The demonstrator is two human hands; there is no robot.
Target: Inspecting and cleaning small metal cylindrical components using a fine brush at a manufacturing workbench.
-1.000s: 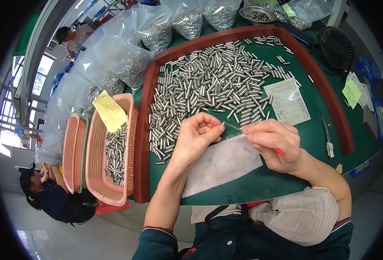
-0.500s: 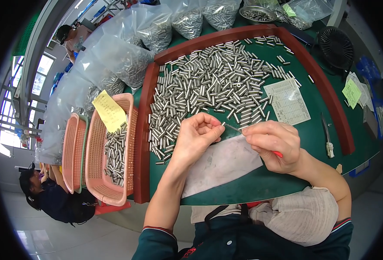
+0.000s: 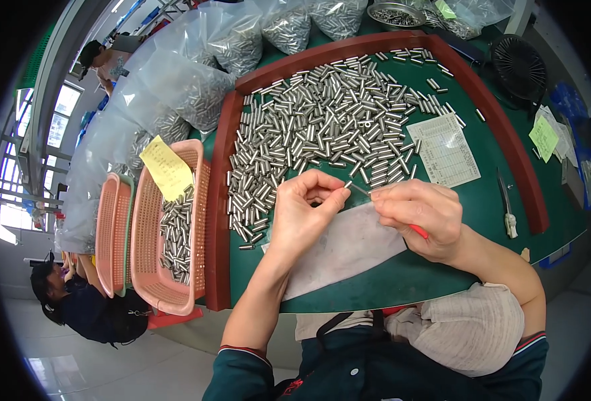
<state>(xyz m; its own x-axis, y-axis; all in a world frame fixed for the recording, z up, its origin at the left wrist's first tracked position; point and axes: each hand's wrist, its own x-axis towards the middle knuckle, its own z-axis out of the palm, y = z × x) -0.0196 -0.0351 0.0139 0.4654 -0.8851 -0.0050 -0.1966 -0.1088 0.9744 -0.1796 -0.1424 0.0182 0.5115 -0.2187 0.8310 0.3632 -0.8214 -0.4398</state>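
My left hand point(image 3: 309, 210) is closed in a pinch, thumb against forefinger, on a small silver metal tube point(image 3: 349, 184). My right hand point(image 3: 421, 217) grips a thin tool with a red handle point(image 3: 419, 231). Its slim metal shaft point(image 3: 360, 190) points left and meets the tube, or nearly so; whether the tip is inside, I cannot tell. Under both hands lies a whitish cloth point(image 3: 349, 250) on the green tabletop point(image 3: 375, 291). Just beyond them spreads a large heap of similar metal tubes point(image 3: 322, 120).
A dark red wooden frame point(image 3: 219, 220) borders the heap. Left of it stand a pink basket point(image 3: 168, 302) partly filled with tubes and stacked baskets point(image 3: 108, 234). Filled clear bags point(image 3: 195, 93) line the back. A printed sheet point(image 3: 446, 154), a pointed tool point(image 3: 507, 207) and a black fan point(image 3: 517, 70) lie rightward.
Both hands keep their grips beside each other; the left fingertips and the tube have risen slightly. The red handle's visible end has shifted a little left and up.
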